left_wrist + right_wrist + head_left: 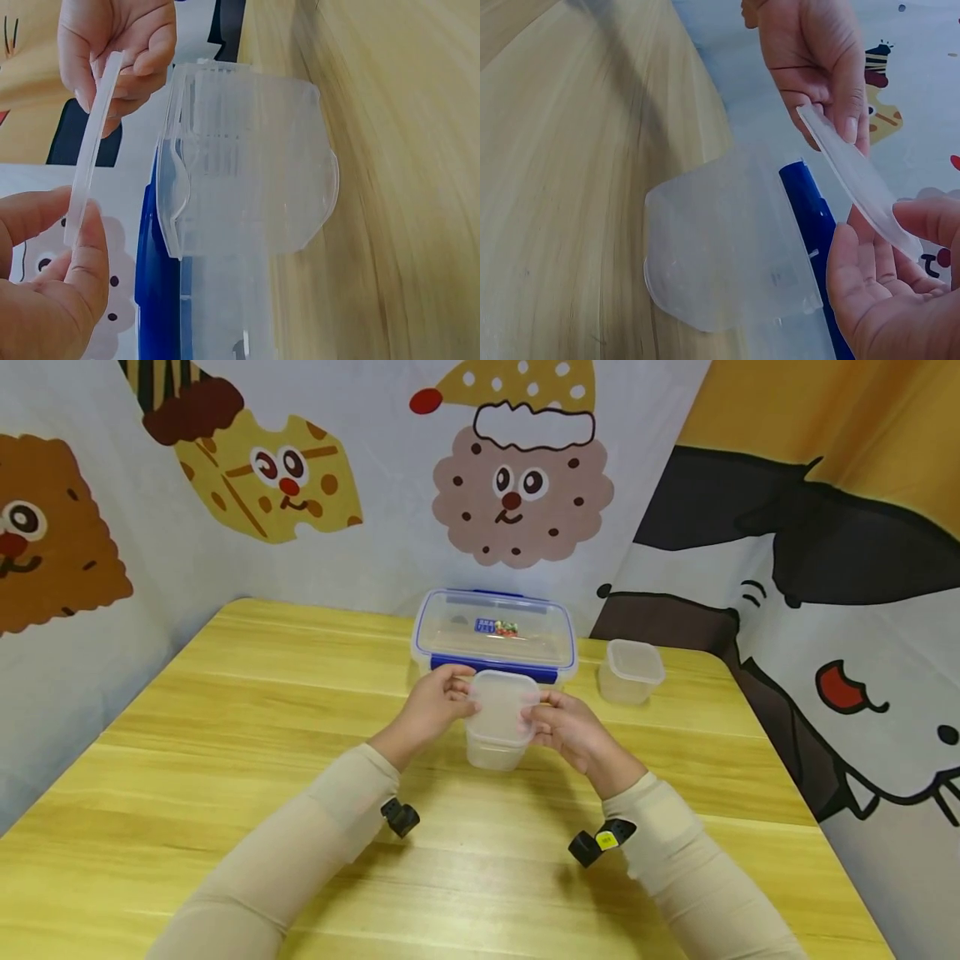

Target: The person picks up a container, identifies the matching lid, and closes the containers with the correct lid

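Observation:
A square translucent lid (501,703) is pinched at its opposite edges by both hands. My left hand (433,700) grips the left side between thumb and fingers, and my right hand (573,728) grips the right side. In both wrist views the lid (94,142) is raised, with a gap between it and the small clear plastic container (244,165) standing upright on the table. The container (727,240) has its mouth towards the lid, and neither hand touches it.
Behind the hands stands a large clear food box (491,635) with blue clips and a blue-edged lid. Another small lidded container (630,670) is to its right. The wooden table (225,710) meets a cartoon-printed cloth (390,560) at the back.

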A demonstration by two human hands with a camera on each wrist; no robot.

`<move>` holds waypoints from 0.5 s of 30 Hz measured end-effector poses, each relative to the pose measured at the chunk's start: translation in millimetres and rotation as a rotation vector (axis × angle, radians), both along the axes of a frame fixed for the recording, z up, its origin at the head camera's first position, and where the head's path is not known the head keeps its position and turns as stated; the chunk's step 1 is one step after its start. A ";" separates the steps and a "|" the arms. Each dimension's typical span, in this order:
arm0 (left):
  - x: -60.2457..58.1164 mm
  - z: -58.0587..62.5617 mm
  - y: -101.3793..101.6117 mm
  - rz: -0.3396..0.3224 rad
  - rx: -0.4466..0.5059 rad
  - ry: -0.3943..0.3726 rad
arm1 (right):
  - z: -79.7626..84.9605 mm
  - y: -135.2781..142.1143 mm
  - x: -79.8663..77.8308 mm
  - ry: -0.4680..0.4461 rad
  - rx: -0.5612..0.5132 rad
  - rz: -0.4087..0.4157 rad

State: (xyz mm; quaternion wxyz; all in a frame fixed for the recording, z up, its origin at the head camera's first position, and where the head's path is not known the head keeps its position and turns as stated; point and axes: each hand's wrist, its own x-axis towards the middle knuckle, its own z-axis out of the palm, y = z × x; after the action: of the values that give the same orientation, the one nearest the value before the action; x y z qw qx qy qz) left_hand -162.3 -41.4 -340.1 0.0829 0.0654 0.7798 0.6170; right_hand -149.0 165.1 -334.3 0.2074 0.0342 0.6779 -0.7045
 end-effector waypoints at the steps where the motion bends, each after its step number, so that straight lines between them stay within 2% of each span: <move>1: -0.1 0.2 0.4 0.000 -0.003 0.001 | -0.3 -0.2 -0.2 0.004 0.015 -0.008; 9: -0.7 -2.5 2.5 -0.003 -0.005 -0.011 | -6.2 0.1 -0.4 0.083 0.157 -0.023; 15: -1.6 -5.6 3.8 0.004 -0.015 -0.026 | -9.5 0.7 -0.7 0.111 0.192 -0.018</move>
State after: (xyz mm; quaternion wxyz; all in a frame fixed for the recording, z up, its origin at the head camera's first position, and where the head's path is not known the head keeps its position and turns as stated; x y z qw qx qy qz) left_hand -164.0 -37.6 -345.7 0.0922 0.0555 0.7834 0.6121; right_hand -149.7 165.8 -343.8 0.1589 0.0208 0.7524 -0.6389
